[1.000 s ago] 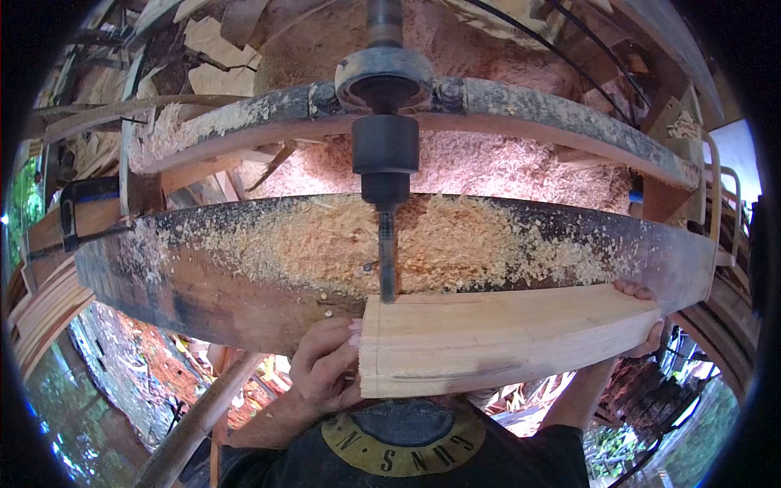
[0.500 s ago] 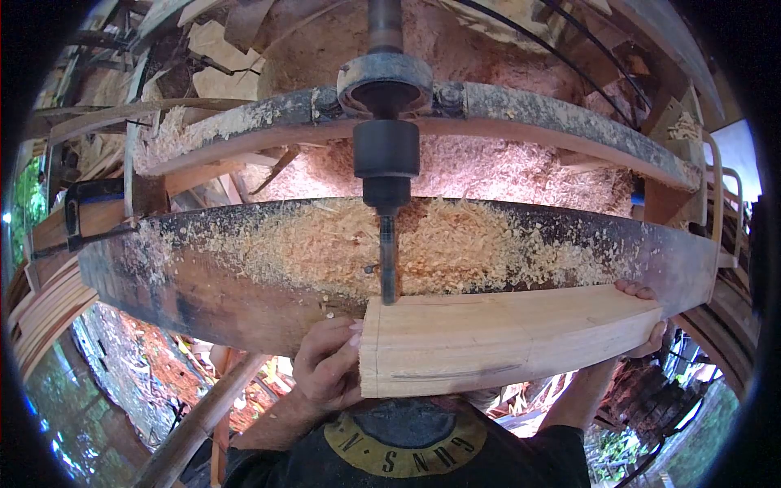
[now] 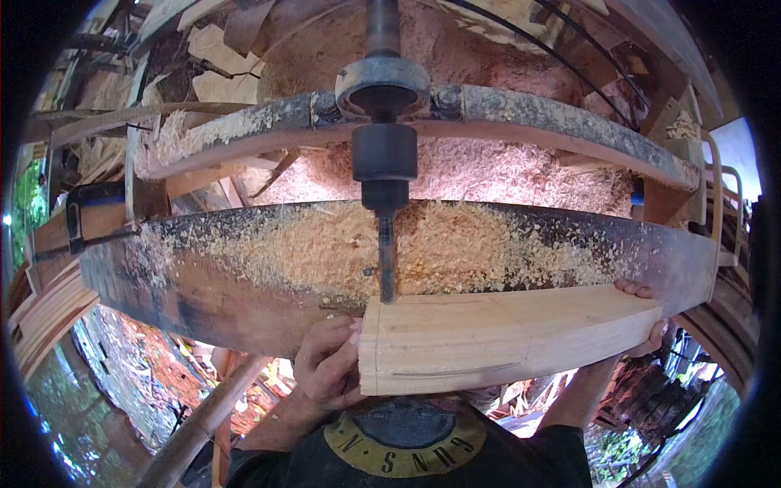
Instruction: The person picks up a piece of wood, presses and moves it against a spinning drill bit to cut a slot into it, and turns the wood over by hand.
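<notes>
A thick, pale wooden block (image 3: pixel 488 333) lies along the near edge of the board, with pencil lines on its front face. My left hand (image 3: pixel 327 362) grips its left end, fingers curled and thumb against the end face. At the far right end, my right hand (image 3: pixel 647 329) wraps round the block; fingertips show on the far side and part of the palm is hidden behind the wood. A spinning-looking drill bit (image 3: pixel 386 260), held in a dark chuck (image 3: pixel 384 152), reaches down to the block's far edge near its left corner. Whether it cuts into the wood, I cannot tell.
Heaps of wood shavings (image 3: pixel 464 244) cover much of the dark board (image 3: pixel 203 285) behind the block. A curved wooden beam (image 3: pixel 561 126) crosses beyond it, beside a metal ring (image 3: pixel 382 77) round the spindle. A clamp (image 3: pixel 77 215) sits at left; a wooden pole (image 3: pixel 203 423) slants below.
</notes>
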Tool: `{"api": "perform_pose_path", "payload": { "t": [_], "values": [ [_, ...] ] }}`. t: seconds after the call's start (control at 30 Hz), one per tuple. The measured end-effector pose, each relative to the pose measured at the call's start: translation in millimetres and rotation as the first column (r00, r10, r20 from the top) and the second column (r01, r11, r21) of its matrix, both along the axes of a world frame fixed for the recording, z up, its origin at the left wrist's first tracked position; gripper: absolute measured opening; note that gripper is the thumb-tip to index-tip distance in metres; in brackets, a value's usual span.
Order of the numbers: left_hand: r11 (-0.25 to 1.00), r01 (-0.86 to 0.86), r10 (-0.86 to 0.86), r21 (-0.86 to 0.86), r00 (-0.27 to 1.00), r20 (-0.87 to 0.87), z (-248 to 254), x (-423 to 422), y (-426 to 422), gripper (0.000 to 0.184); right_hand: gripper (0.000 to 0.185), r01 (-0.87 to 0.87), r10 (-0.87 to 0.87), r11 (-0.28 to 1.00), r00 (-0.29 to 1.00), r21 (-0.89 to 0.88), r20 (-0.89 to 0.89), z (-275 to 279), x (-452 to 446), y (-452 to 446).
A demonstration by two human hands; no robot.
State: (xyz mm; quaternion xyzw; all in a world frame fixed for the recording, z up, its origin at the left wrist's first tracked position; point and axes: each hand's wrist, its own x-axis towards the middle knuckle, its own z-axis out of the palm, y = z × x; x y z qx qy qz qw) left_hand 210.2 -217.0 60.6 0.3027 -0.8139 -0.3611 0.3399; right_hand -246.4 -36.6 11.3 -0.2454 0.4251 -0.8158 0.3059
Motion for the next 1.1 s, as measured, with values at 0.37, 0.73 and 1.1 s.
{"api": "perform_pose_path", "payload": {
  "t": [0.37, 0.73, 1.1],
  "values": [
    [1.000, 0.008, -0.008, -0.001, 0.999, 0.050, 5.2, -2.7, -6.2, 0.053, 0.068, 0.083, -0.084, 0.993, 0.996, 0.084, 0.006, 5.6, 8.9, -3.9],
    [1.000, 0.015, -0.015, -0.013, 0.998, 0.053, 3.6, -2.7, -12.0, 0.056, 0.069, 0.059, -0.060, 0.998, 0.998, 0.030, 0.014, 6.2, 9.8, -9.4],
    [0.993, -0.091, 0.070, 0.079, 0.969, 0.238, 46.8, -16.8, -13.7, 0.042, 0.066, 0.116, -0.120, 0.993, 0.978, 0.033, 0.168, 2.8, 9.6, -11.8]
  ]
}}
